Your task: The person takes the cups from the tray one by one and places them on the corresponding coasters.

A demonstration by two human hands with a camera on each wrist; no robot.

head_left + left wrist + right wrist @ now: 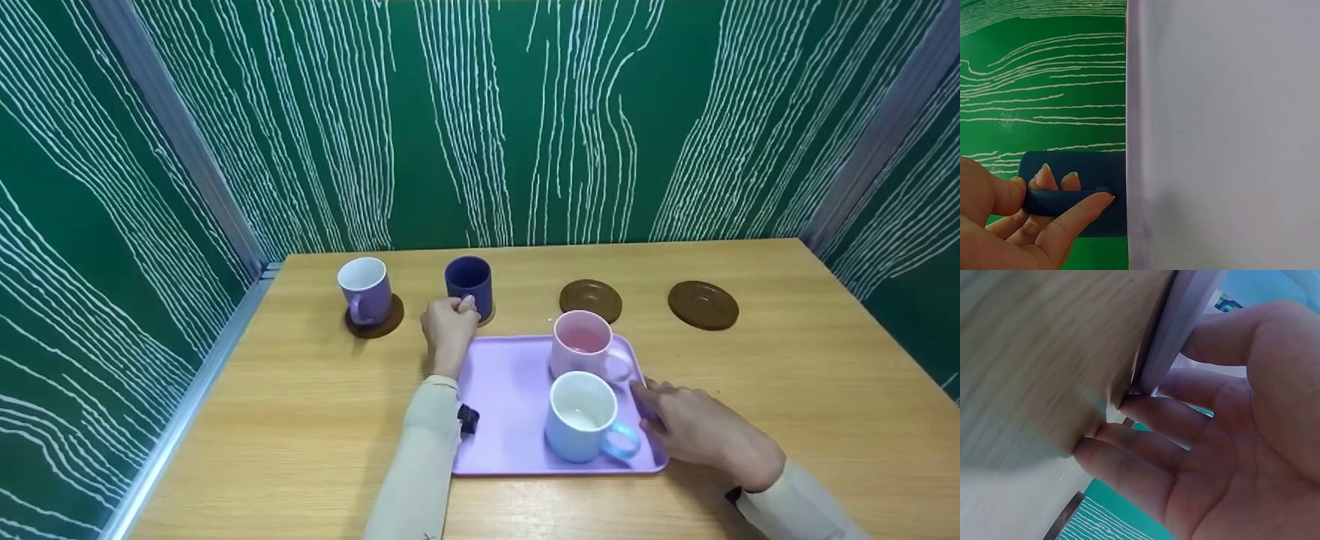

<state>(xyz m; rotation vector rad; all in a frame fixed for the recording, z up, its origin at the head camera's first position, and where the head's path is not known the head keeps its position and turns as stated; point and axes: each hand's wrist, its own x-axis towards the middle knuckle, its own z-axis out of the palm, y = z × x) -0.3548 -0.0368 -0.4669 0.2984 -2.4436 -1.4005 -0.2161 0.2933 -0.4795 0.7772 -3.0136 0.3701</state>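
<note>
In the head view, my left hand (450, 330) grips the handle of a dark blue mug (469, 276), which stands upright over a coaster just past the tray's far left corner. The left wrist view shows the fingers curled through that handle (1055, 202). My right hand (697, 424) holds the right rim of a lilac tray (502, 405). Seen from the right wrist, its thumb reaches over the rim while the outer fingertips (1092, 453) rest on the table. On the tray stand a pink mug (570, 365) and a light blue mug (574, 439), handles facing right.
A purple mug (367, 292) with a white inside stands on a brown coaster (390, 319) at the back left. Two bare brown coasters, one behind the pink mug (589, 294) and one farther right (703, 304), lie on the wooden table (300, 420). Green patterned walls (450, 112) enclose it.
</note>
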